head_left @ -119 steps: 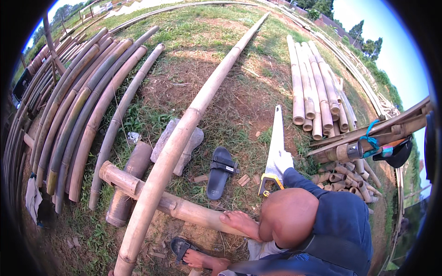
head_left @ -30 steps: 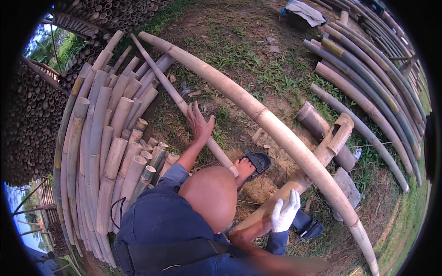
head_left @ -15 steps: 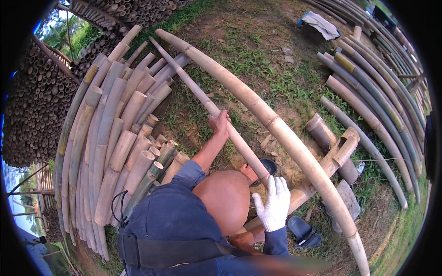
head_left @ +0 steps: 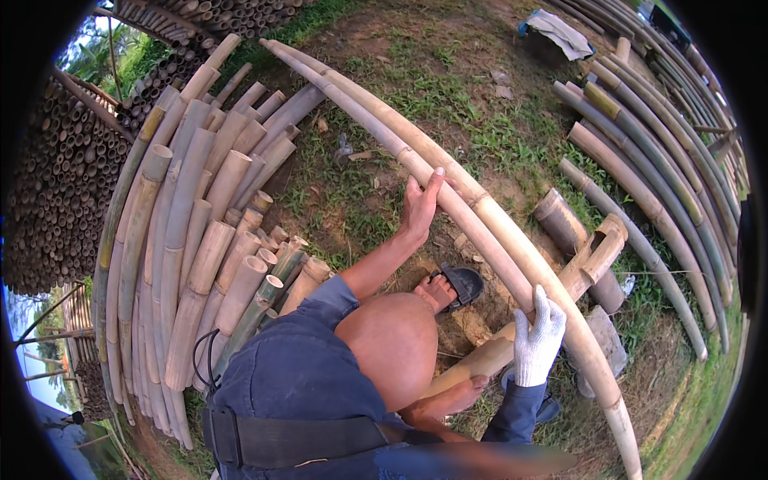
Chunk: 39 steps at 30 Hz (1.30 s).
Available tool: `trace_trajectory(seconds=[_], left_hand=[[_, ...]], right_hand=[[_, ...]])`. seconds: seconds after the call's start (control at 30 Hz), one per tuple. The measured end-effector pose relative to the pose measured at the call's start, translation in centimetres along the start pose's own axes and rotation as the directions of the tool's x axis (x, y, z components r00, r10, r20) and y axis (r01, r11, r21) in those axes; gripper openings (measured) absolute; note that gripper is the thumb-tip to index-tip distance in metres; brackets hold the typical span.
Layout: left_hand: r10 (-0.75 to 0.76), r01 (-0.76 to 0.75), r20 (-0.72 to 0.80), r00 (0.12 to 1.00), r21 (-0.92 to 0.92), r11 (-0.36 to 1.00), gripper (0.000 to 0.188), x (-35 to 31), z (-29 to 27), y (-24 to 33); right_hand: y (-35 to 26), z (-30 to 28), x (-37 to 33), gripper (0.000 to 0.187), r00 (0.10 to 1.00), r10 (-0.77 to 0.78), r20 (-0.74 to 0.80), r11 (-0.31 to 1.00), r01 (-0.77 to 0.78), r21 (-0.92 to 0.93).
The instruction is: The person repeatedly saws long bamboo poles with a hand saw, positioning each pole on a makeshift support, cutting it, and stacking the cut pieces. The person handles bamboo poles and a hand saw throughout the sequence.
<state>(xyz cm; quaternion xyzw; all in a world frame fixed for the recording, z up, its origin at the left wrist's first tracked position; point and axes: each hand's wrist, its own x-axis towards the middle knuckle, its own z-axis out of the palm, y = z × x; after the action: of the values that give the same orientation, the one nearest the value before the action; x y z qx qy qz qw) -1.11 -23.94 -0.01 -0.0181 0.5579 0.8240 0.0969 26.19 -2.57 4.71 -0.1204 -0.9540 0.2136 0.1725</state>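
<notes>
Hands on two long bamboo poles over trampled dirt and grass.
Cut bamboo stack (head_left: 200,240) crowds left, curved poles (head_left: 664,176) right; open ground far centre; left hand (head_left: 422,206) bare, palm flat against thin pole (head_left: 448,210); right hand (head_left: 538,340), white-gloved, fingers spread on thick pole (head_left: 560,320), which rests on notched support (head_left: 596,256); hands well apart.

Patchy grass and bare dirt ground (head_left: 448,104) — bamboo poles (head_left: 192,240) stacked left; more poles (head_left: 664,184) right.

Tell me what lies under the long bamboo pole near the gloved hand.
Under the long bamboo pole a shorter bamboo crosspiece supports it, near the gloved right hand. Where they meet is covered.
</notes>
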Motion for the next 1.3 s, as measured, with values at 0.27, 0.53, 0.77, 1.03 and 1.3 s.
trace_trajectory(seconds=[0.27,0.53,0.77,1.03,1.3], left_hand=[[-0.083,0.079,0.097,0.992,0.051,0.996,0.04,2.6,0.0,0.7],[-0.317,0.25,0.167,0.934,0.329,0.911,0.048,5.4,2.1,0.4],[0.1,-0.59,0.592,0.8,0.743,0.315,0.047,2.1,5.2,2.1],[-0.249,-0.982,0.953,0.175,0.185,0.02,0.087,1.9,11.6,-3.2],[-0.288,-0.993,0.951,0.109,0.12,0.022,0.1,0.2,13.1,-4.2]], right_hand=[[1.3,0.0,3.1,0.062,0.998,-0.055,0.021,0.998,0.055,0.016],[8.3,0.6,5.8,0.058,0.998,-0.043,0.039,0.997,0.04,0.063],[9.5,0.5,7.6,0.049,0.987,0.051,0.152,0.995,-0.064,0.082],[10.9,-2.0,3.3,0.059,0.99,0.138,0.022,0.99,-0.138,-0.024],[4.3,-3.9,-22.2,0.054,0.687,0.699,-0.199,0.695,-0.718,-0.038]])
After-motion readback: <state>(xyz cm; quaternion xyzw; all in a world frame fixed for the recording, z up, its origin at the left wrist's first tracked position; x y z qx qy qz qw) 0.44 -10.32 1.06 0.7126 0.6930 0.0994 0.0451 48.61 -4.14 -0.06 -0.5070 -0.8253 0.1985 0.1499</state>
